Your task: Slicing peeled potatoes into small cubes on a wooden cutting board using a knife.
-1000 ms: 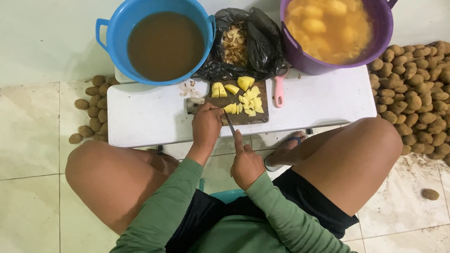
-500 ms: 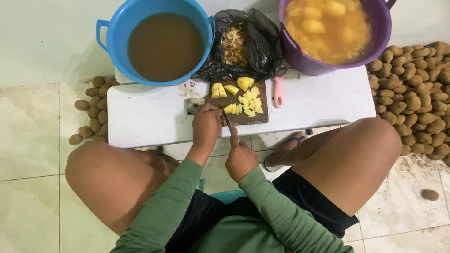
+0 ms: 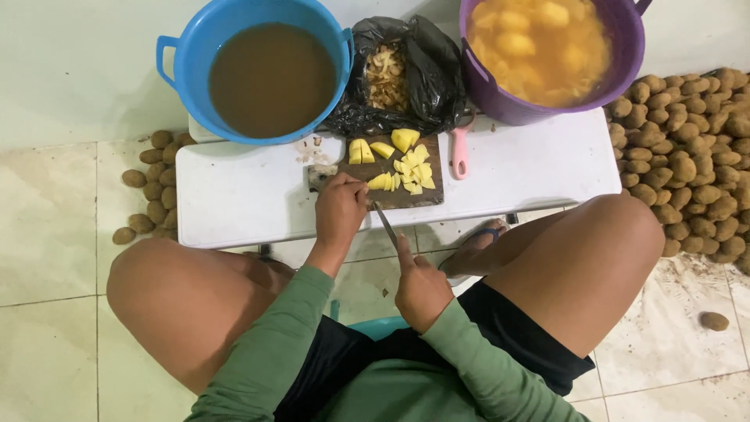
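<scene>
Now knife (image 3: 384,223) tip toward board (image 3: 394,195)

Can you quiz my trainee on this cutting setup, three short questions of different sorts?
1. True or false: the right hand holds a knife.
2. What lies beside the cutting board, on its right? A) a pink peeler B) a spoon C) a lid
3. Fill in: the left hand rests on the board's near-left edge, by the cut ______ pieces.

Key: 1 true. 2 A, the pink peeler. 3 yellow.
</scene>
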